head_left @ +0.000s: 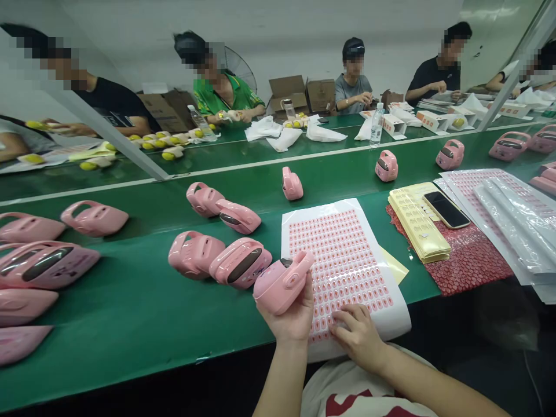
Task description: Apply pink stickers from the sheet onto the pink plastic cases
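Observation:
In my left hand (292, 318) rests a pink plastic housing with a loop handle (278, 288), tilted and held above the near part of the bench. My right hand (357, 333) lies with bent fingers on a white sheet of small pink-and-red oval stickers (343, 260); its fingertips touch the lower rows, and whether they pinch a sticker is too small to tell. Just left of the held housing stand more pink housings, one with a dark window (243, 263) and one turned away (195, 255). A yellow paper (394, 266) sticks out from under the sticker sheet.
Pink housings (95, 219) stand along the green belt and at the left. On the right, a phone (446, 208) lies on yellow sticker sheets (417, 226) over red bubble wrap (469, 269), beside plastic-covered sheets (516, 220). Several co-workers sit across; a slanted metal post (108, 110) rises left.

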The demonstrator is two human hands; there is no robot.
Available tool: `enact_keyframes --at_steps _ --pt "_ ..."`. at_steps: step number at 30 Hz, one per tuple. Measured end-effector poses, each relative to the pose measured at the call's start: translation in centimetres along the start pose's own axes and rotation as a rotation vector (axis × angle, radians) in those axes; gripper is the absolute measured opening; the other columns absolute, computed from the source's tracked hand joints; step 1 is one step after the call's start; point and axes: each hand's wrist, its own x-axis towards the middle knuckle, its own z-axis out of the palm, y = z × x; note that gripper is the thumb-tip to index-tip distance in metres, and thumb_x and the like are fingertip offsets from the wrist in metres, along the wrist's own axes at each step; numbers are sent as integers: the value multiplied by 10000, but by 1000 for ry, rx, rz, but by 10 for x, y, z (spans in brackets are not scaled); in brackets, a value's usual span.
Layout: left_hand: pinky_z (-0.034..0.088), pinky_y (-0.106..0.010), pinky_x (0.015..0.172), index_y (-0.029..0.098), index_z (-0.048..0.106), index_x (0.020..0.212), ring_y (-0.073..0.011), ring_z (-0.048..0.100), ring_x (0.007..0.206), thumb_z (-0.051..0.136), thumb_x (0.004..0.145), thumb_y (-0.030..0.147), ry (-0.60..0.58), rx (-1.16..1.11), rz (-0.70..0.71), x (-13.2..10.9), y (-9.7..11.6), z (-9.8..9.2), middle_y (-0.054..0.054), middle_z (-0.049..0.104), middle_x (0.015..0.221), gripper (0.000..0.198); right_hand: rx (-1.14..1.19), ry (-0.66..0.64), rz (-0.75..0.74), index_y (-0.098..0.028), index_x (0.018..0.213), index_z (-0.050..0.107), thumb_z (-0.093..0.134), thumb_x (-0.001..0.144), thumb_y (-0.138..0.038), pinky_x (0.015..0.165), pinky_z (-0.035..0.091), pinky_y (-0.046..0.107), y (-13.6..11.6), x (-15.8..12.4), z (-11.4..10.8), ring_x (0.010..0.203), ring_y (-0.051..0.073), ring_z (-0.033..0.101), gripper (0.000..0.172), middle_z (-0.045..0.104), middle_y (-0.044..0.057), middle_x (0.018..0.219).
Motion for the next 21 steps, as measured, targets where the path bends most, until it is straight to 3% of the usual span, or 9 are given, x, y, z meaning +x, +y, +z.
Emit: enact_keyframes --at_steps 3,5,9,12,15,18,21 --pt "478 -310 862 240 488 1154 -204 535 1054 523 687 568 20 60 -12 0 -3 -2 -60 574 1156 572 34 31 -16 -229 737 593 524 767 -103 740 399 413 -3 0 3 896 230 492 146 628 31 948" --pt "493 -345 837 257 512 1117 -213 545 1028 528 680 588 54 134 18 0 -6 -5 -46 582 1136 549 174 35 39 -222 670 578 540 753 -126 712 420 401 -3 4 -3 863 223 507 132 616 32 897" --pt "526 -360 741 326 485 1138 -245 538 998 659 568 573 78 525 199 -4 -6 -17 -19 534 1181 645 572 86 415 -206 664 574 564 770 -277 732 457 366 11 29 -42 832 190 543 128 550 47 849" --pt "501 -382 790 316 464 1171 -282 525 1004 827 348 380 -84 930 247 -12 -3 -24 -38 507 1184 901 734 170 563 -205 670 582 577 756 -396 826 424 400 25 56 -82 900 204 532 209 528 50 877" --pt "451 -422 861 311 515 1128 -315 504 1044 845 286 248 -207 1115 219 -20 -3 -23 -46 519 1167 907 807 66 544 -204 665 599 621 716 -408 865 403 414 27 78 -107 937 211 520 211 521 50 912" --pt "375 -476 935 333 517 1136 -332 450 1123 834 332 196 -415 1257 227 -21 -4 -17 -58 513 1198 875 780 -39 496 -211 678 610 638 709 -337 870 407 418 18 89 -112 936 203 520 132 522 40 917" --pt "352 -530 935 354 496 1164 -348 439 1140 817 349 113 -600 1397 254 -18 -3 -11 -79 506 1219 909 707 -47 451 -221 665 612 648 698 -262 855 430 411 9 93 -108 933 198 520 64 523 29 899"
